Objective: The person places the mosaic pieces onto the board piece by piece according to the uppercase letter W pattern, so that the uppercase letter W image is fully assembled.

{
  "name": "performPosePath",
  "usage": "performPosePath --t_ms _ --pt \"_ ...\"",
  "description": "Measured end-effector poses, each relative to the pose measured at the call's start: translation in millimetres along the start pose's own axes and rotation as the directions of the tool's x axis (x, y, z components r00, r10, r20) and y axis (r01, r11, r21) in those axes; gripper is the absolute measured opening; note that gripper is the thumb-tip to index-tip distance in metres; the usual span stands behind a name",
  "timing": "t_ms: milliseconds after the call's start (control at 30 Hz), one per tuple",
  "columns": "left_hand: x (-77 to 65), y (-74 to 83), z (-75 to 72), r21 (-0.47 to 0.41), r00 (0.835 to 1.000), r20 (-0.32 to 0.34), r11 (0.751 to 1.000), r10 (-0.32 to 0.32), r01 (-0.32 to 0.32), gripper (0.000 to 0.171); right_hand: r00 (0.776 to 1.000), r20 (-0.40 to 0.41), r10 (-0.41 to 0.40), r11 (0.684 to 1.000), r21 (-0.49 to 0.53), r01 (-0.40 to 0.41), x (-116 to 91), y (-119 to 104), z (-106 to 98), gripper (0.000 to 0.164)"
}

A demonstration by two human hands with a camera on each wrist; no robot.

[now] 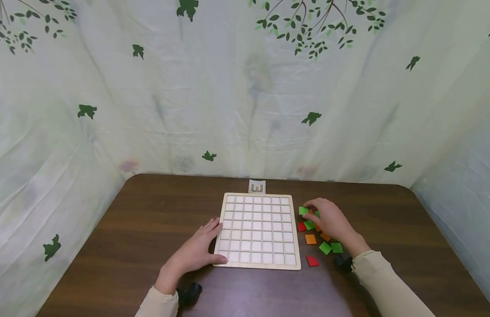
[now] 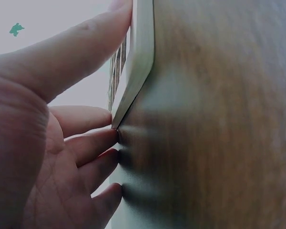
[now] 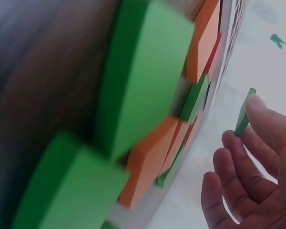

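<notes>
A white square-grid board point(image 1: 257, 265) with a pale wooden rim lies flat on the brown table. My left hand point(image 1: 197, 248) rests at its left side, the thumb over the near left corner and the fingers spread along the edge; the left wrist view shows fingertips by the board's corner point(image 2: 140, 62). Beyond the right edge, my right hand point(image 1: 332, 220) pinches a green square tile point(image 3: 244, 112) between thumb and fingertips, raised above the other tiles. Beneath that hand lie loose green tiles point(image 1: 325, 248), orange tiles point(image 1: 310, 239) and red tiles point(image 1: 312, 261), some hidden by it.
A small printed card point(image 1: 257, 186) with a grid pattern lies against the board's far edge. Behind the table point(image 1: 170, 207) hangs a pale curtain point(image 1: 229, 110) with leaf and bird prints. Black wrist cameras point(image 1: 189, 295) sit under both wrists.
</notes>
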State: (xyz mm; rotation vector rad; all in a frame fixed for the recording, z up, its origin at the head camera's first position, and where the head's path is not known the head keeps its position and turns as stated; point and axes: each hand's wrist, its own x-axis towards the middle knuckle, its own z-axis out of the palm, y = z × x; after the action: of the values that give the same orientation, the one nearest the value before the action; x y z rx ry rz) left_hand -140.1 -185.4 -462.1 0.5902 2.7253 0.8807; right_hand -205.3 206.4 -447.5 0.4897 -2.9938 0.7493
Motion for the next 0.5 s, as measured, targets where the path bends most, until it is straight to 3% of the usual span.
performPosePath --t_ms 500 --pt "-0.4 -0.3 0.8 -0.004 1.000 -0.002 1.000 -0.002 0.002 0.094 0.998 0.015 -0.063 0.998 0.030 0.062 13.0 -22.5 21.5 0.032"
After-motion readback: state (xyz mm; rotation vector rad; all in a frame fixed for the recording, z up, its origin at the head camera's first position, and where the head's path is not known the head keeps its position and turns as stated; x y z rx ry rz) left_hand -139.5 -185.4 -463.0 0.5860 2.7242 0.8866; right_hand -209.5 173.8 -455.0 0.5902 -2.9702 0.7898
